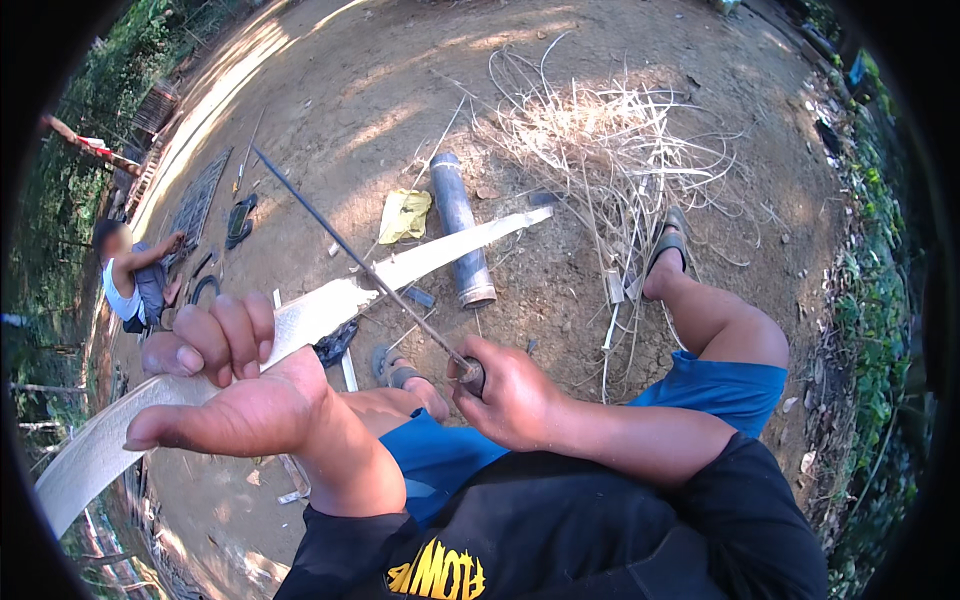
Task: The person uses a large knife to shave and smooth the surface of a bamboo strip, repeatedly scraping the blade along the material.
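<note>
My left hand [235, 375] is curled around a long, pale, flat strip [325, 315] that looks like split wood or bamboo. Its thumb points left along the near edge. The strip runs from the lower left up to a narrow end beyond the dark tube. My right hand [510, 392] is closed on the handle of a long knife [345, 243], whose thin dark blade slants up and left. In the picture the blade crosses over the strip; whether they touch I cannot tell.
A dark tube [457, 225] lies on the dirt beside a yellow wrapper [405, 216]. Beyond my right foot spreads a tangled heap of pale shavings [600, 135]. Another person [135, 280] sits at the left, near a dark panel [200, 193]. Green plants [880, 330] edge the right side.
</note>
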`<state>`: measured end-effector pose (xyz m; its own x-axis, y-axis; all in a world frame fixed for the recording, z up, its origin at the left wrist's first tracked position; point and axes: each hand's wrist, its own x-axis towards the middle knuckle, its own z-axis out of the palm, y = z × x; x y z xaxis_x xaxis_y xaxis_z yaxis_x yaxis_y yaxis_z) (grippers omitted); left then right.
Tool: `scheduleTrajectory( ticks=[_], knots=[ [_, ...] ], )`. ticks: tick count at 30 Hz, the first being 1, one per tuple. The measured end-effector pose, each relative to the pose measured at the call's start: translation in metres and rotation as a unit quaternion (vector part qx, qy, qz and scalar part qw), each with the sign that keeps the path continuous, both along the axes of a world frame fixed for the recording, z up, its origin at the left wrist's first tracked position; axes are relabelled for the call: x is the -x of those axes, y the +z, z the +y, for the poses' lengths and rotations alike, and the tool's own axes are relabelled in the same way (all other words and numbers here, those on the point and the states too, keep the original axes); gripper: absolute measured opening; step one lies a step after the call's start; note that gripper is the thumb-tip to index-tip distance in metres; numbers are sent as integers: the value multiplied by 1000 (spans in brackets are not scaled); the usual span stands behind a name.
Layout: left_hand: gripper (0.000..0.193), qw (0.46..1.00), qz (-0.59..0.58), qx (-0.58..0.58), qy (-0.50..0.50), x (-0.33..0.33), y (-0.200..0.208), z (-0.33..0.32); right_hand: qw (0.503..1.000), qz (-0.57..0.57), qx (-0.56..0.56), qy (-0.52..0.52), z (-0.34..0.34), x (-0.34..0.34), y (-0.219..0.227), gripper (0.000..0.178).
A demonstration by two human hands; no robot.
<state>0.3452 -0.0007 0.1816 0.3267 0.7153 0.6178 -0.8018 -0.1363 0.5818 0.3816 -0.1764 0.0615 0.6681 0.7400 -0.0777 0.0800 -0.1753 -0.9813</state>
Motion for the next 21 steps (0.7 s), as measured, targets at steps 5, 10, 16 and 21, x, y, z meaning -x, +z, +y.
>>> scheduleTrajectory(
  ticks=[5,10,16,21],
  knots=[
    [63,1000,-2,-9,17,-3,-1,-8,997,-62,44,-9,0,-7,-15,16],
    [63,999,16,-20,23,1,0,-1,996,-87,19,-18,6,0,-8,15],
    [63,1000,2,-1,14,2,-3,5,998,-60,34,-12,3,0,-9,18],
    [64,1000,-5,0,19,0,-3,-8,989,-116,84,-35,-1,-7,-21,20]
  ],
)
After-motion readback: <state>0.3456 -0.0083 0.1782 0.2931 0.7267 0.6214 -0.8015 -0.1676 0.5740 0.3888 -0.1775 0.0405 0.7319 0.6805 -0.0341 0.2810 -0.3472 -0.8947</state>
